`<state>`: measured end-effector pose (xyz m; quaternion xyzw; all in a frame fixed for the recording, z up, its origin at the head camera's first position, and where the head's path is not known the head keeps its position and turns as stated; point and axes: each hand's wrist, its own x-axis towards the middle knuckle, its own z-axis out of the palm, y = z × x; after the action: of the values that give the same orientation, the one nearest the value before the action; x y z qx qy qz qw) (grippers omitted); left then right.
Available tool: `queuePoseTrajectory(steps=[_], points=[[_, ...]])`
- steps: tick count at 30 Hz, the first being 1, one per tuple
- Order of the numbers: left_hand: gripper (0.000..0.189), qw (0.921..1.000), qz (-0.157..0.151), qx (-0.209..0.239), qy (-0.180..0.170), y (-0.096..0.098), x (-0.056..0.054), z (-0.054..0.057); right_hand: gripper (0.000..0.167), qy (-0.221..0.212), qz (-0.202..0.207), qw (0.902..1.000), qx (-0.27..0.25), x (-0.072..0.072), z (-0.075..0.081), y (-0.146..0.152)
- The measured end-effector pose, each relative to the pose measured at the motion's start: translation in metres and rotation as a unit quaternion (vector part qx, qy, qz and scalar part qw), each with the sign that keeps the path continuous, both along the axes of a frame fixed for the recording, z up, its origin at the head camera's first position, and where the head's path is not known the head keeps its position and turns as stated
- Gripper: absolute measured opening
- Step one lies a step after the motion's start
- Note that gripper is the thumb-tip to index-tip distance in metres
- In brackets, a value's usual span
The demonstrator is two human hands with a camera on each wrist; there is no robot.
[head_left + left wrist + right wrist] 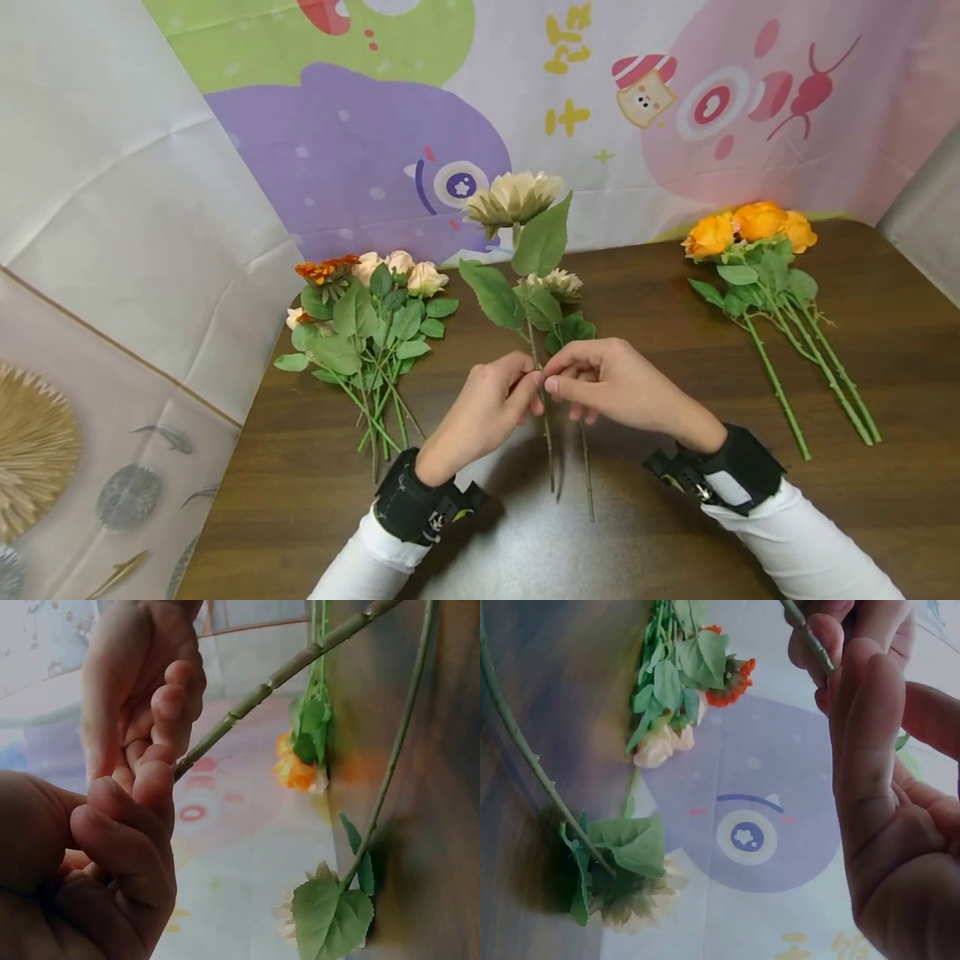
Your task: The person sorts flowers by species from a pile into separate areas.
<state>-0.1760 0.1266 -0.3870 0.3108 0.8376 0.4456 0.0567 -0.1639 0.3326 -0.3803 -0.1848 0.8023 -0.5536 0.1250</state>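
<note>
My left hand (487, 408) pinches the stem of a cream artificial flower (514, 200), which stands upright with large green leaves. Beside it, my right hand (626, 392) has its thumb and fingertips on the same stem, close against the left fingertips. In the left wrist view the bare lower stem (262, 690) comes out from between the meeting fingers. A second cream flower (558, 285) lies on the table behind the hands, its thin stem (587, 475) running toward the front. Fingers partly hide the gripped part of the held stem.
At the left of the dark wooden table (300, 517) lies a bunch of peach roses (425, 279) with orange-red flowers (326, 271). Orange flowers (761, 223) with long green stems lie at the right. A printed cartoon cloth (360, 158) hangs behind the table.
</note>
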Motion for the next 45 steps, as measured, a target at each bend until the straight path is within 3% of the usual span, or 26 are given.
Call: queuePoseTrajectory(steps=[10,20,28,33,45], points=[[0.014,0.9983,0.003,-0.026,0.052,0.009,0.005,-0.008,0.016,-0.001,-0.057,0.9984,0.003,-0.003,-0.007,-0.006],[0.013,0.9977,-0.013,-0.048,0.047,0.010,0.006,-0.007,0.008,0.039,-0.084,0.9957,0.006,-0.003,-0.007,-0.003],[0.016,0.9961,0.006,-0.070,0.053,0.003,0.003,0.000,0.013,0.000,-0.127,0.9905,0.053,-0.018,-0.009,0.022],[0.016,0.9951,0.008,-0.077,0.061,0.001,0.003,0.001,0.017,-0.042,-0.126,0.9879,0.080,-0.030,-0.020,0.037],[0.020,0.9918,0.003,-0.115,0.056,0.000,0.005,0.001,0.021,-0.098,-0.068,0.9842,0.132,-0.041,-0.047,0.037]])
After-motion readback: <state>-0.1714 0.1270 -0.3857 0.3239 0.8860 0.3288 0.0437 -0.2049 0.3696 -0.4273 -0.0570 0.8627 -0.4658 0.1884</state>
